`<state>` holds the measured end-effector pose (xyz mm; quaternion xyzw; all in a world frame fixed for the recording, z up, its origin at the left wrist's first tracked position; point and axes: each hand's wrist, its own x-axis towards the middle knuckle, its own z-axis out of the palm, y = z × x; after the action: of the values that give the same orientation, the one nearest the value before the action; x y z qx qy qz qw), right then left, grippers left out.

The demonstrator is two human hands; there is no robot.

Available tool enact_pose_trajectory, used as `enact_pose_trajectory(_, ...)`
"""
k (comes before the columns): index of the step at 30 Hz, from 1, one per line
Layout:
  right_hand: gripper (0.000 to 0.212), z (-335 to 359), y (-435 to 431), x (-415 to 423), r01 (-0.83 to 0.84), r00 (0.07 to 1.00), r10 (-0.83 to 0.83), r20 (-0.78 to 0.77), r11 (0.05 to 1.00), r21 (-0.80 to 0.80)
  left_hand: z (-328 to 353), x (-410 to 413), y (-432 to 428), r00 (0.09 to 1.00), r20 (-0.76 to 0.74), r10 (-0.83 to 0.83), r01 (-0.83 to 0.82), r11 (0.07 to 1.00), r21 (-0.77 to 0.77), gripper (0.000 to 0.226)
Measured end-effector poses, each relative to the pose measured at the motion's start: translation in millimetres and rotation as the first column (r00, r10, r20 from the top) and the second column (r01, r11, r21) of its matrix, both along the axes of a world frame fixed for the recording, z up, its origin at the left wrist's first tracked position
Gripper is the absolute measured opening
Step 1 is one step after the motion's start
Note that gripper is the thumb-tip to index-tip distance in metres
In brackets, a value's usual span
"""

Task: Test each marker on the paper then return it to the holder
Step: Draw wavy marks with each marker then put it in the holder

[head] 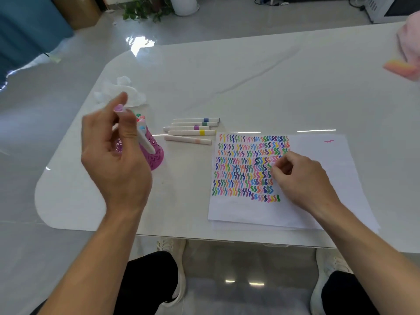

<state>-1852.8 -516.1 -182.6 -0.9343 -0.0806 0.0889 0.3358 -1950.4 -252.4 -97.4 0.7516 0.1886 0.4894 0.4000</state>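
My left hand (113, 151) is raised over the pink perforated holder (156, 155) and grips a white marker (145, 142) whose lilac end (118, 108) points up. Several capped markers (139, 118) stand in the holder behind my fingers. More white markers (193, 130) with coloured bands lie side by side on the table between the holder and the paper. The white paper (318, 155) carries rows of coloured squiggles (245, 167). My right hand (302, 178) rests on the paper at the right edge of the squiggles, fingers curled in, with nothing visible in it.
The white table (227, 76) has a rounded left corner, and its near edge runs just below the paper. Crumpled tissue (127, 92) lies behind the holder. A pink object (409, 42) and an orange-pink block (400, 67) sit at the far right.
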Motion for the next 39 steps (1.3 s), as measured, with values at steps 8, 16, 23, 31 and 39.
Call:
enact_pose_trajectory(8,0.010,-4.0,6.0,1.9,-0.014,0.998,0.019,0.057,0.997,-0.075,0.9,-9.2,31.5,0.994,0.026,0.104,-0.102,0.992,-0.075,0.014)
enact_pose_trajectory(16,0.011,-3.7,7.1,2.5,-0.023,0.998,0.028,0.060,0.996,-0.084,-6.3,-8.3,37.4,0.990,-0.078,0.116,-0.118,0.993,-0.027,0.017)
enact_pose_trajectory(23,0.010,-1.8,6.0,2.2,-0.047,0.998,0.049,0.032,0.997,-0.060,-24.9,-2.7,48.1,0.859,-0.507,0.071,-0.082,0.997,0.000,0.023)
enact_pose_trajectory(31,0.009,-2.4,3.9,2.3,-0.066,0.997,0.068,0.033,0.997,-0.047,-24.1,0.0,36.8,0.818,-0.551,0.165,-0.054,0.976,0.213,0.035)
enact_pose_trajectory(39,0.009,-2.5,4.4,2.0,-0.083,0.996,0.085,0.039,0.995,-0.063,-20.3,3.3,10.2,0.909,-0.403,0.107,0.056,0.926,0.373,0.047)
